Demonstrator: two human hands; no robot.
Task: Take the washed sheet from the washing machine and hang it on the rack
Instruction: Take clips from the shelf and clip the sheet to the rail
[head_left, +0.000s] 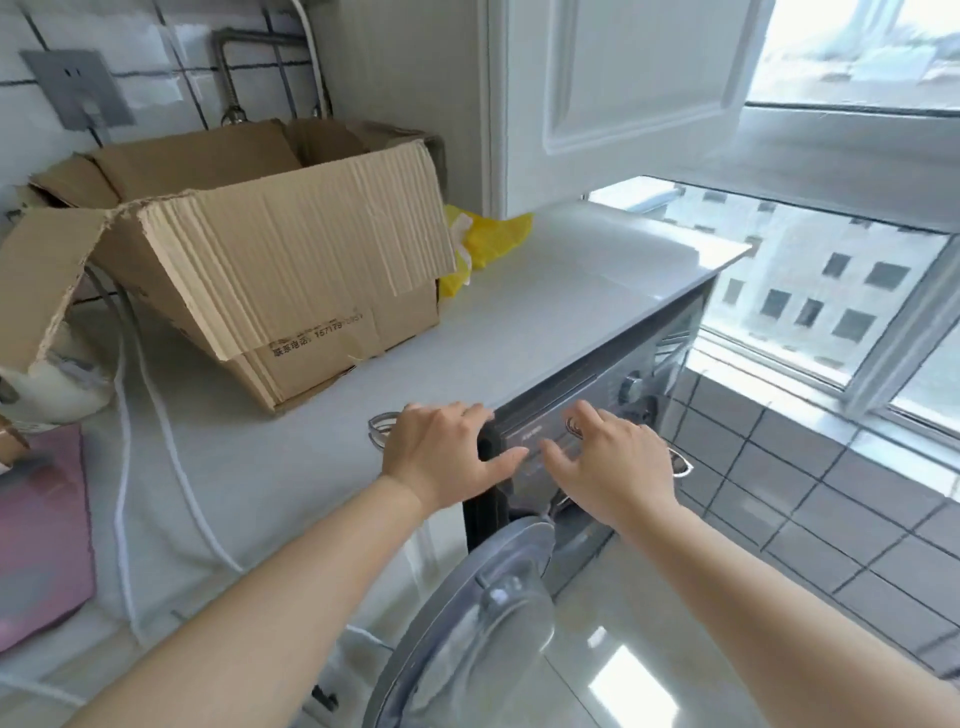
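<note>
Your left hand (441, 457) sits at centre frame, fingers spread and nearly straight, palm down over the front edge of the pale grey countertop (545, 301); it holds nothing. Whether the fingertips touch the surface is not resolvable. Your right hand (610, 462) lies just beside it toward 3 o'clock, fingers likewise loose and extended, gripping nothing, in front of the dark grey control panel (524, 441) of the front-loading washing machine (649, 358). Contact with the panel cannot be confirmed. Panel lettering is too blurred to read.

At 6 o'clock from your hands, the round glass-and-silver machine door (483, 618) stands swung open. The drum opening is hidden behind your right wrist and the door, so the washed sheet is not visible; its place cannot be told. No rack appears in this view.

A thin curved metal wire piece (382, 423) pokes out at 9 o'clock of your left hand, mostly covered by it; a similar curve (683, 462) shows at 3 o'clock of your right hand. Identity unclear.

Further out, at 10 o'clock, a brown open cardboard box (291, 270) stands on the countertop, its contents hidden by the flaps. A crumpled yellow plastic bag (493, 236) lies behind it, partly hidden. A white cord (156, 410) runs along the countertop at 9 o'clock. A pink flat item (41, 535) is cut off by the left edge. Windows (831, 291) fill 2 o'clock.
</note>
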